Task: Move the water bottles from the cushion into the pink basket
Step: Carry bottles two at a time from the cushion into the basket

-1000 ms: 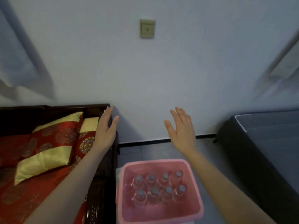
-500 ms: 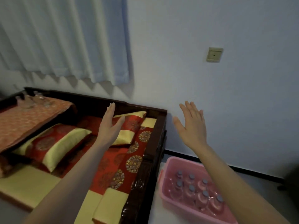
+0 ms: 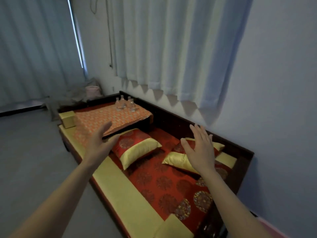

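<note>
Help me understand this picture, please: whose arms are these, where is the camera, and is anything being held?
There is no machine: a person wears one wide-angle camera on the head, looking forward and down, so you see their own bare arms. The left hand and right hand are raised with straight fingers and hold nothing. Below lies a wooden daybed with red-and-gold pillows. At its far end a few clear water bottles stand on an orange patterned cloth.
</note>
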Available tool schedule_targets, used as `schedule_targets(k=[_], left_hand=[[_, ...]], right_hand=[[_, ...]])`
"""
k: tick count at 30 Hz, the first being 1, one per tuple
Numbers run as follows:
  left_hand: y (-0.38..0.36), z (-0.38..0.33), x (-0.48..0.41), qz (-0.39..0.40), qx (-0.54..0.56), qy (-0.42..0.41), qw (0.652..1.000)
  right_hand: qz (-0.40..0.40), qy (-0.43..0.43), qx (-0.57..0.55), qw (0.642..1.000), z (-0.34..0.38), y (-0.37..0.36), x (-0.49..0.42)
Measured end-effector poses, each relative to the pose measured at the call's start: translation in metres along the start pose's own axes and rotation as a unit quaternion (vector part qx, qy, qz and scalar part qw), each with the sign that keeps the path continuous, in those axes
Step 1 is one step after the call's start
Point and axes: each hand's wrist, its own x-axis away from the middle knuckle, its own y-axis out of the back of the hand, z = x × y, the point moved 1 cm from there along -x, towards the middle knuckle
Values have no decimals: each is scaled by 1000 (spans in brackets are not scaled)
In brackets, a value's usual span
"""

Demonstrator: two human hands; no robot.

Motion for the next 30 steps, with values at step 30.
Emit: schedule_targets(k=[30], left_hand=[[229,392,-419,-77,-41,61,994]], right_hand=[[85,50,-64,993,271,-514,-340]])
